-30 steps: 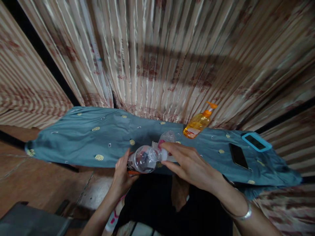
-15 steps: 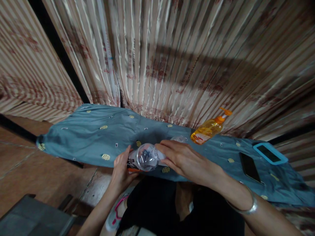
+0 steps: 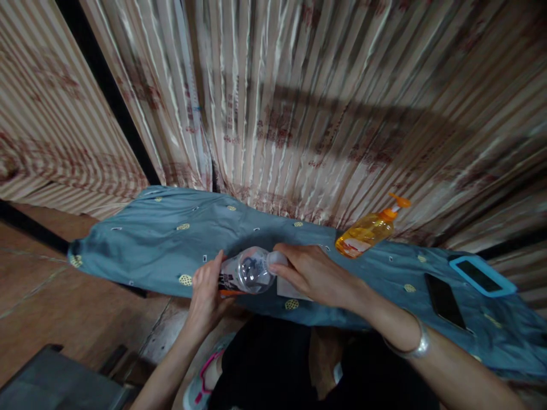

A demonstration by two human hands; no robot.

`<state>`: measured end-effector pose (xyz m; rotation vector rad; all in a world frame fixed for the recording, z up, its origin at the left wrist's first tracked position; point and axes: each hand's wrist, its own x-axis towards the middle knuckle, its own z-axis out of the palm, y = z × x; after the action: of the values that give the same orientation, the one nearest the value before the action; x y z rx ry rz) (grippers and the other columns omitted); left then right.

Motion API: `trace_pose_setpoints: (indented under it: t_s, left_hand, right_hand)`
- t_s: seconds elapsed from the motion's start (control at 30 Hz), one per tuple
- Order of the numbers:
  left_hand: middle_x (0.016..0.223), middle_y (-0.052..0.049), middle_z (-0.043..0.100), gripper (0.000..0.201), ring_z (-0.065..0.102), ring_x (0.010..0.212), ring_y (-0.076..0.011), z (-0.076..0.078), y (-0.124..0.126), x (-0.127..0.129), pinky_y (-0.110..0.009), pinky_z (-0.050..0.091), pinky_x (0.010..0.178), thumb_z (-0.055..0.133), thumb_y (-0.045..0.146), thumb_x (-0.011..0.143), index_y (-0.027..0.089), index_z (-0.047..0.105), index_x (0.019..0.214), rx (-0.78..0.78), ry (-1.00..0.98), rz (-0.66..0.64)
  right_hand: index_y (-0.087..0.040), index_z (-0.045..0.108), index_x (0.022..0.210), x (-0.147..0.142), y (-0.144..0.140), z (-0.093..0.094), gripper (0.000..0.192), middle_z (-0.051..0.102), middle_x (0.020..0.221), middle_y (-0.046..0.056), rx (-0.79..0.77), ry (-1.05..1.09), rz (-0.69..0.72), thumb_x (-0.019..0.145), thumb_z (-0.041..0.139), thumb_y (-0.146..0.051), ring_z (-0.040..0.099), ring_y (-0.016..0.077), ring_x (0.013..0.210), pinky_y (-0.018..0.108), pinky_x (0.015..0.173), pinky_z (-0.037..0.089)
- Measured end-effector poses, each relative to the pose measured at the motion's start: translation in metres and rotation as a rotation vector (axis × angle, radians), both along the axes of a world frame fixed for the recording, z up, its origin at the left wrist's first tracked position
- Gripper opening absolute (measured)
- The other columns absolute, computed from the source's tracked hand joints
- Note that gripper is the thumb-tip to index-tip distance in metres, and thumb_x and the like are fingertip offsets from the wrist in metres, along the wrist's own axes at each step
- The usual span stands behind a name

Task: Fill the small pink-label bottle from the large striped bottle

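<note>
A clear plastic bottle (image 3: 254,270) with a dark and orange label lies tilted over the cloth-covered table, its neck pointing right. My left hand (image 3: 208,287) is wrapped round its labelled body. At the neck, the thumb and fingers of my right hand (image 3: 318,274) are closed on the white bottle cap (image 3: 277,261). Whether the cap is loose or still fixed I cannot tell. A pale flat piece (image 3: 293,289) shows under my right hand; its kind is unclear.
A pump bottle of yellow liquid (image 3: 363,234) stands toward the back right. A black phone (image 3: 444,300) and a blue-framed device (image 3: 482,275) lie on the blue-green cloth (image 3: 158,239) at right. Behind hangs a striped curtain (image 3: 265,114); a dark stool (image 3: 64,378) is at lower left.
My view has shifted slightly. My right hand has turned a little on the cap, and the pale flat piece now shows beneath it. The clear item behind that hand no longer shows.
</note>
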<state>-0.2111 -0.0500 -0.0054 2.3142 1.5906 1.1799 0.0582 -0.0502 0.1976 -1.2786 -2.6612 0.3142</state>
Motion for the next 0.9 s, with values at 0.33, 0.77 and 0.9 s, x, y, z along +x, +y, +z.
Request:
trace_pose_setpoints:
  t_s: [0.33,0.77,0.9]
  left_hand:
    - [0.141,-0.018,0.071,0.107,0.069,0.124,-0.0409,0.002,0.019,0.005,-0.056,0.054,0.107,0.078,0.021,0.074,0.020,0.031,0.170,-0.041,-0.032,0.095]
    - [0.143,-0.017,0.071,0.110,0.070,0.127,-0.0396,0.009,0.036,0.020,-0.057,0.054,0.111,0.086,0.026,0.068,0.021,0.038,0.167,-0.140,-0.162,0.056]
    - [0.140,-0.017,0.073,0.109,0.072,0.127,-0.0387,0.006,0.044,0.030,-0.057,0.056,0.113,0.089,0.026,0.067,0.020,0.042,0.164,-0.148,-0.254,0.060]
  right_hand:
    - [-0.015,0.060,0.149,-0.004,0.014,0.011,0.051,0.077,0.134,0.014,-0.081,0.009,-0.051,0.103,0.078,-0.027,0.076,0.0247,0.112,0.032,0.094,0.052]
    - [-0.015,0.068,0.126,-0.002,0.025,0.019,0.023,0.080,0.104,0.010,-0.025,0.022,-0.104,0.107,0.071,-0.027,0.076,0.0263,0.101,0.031,0.082,0.044]
    - [-0.015,0.069,0.107,-0.003,0.033,0.016,0.020,0.075,0.085,0.007,0.011,0.092,-0.146,0.107,0.070,-0.034,0.073,0.0247,0.085,0.031,0.074,0.040]
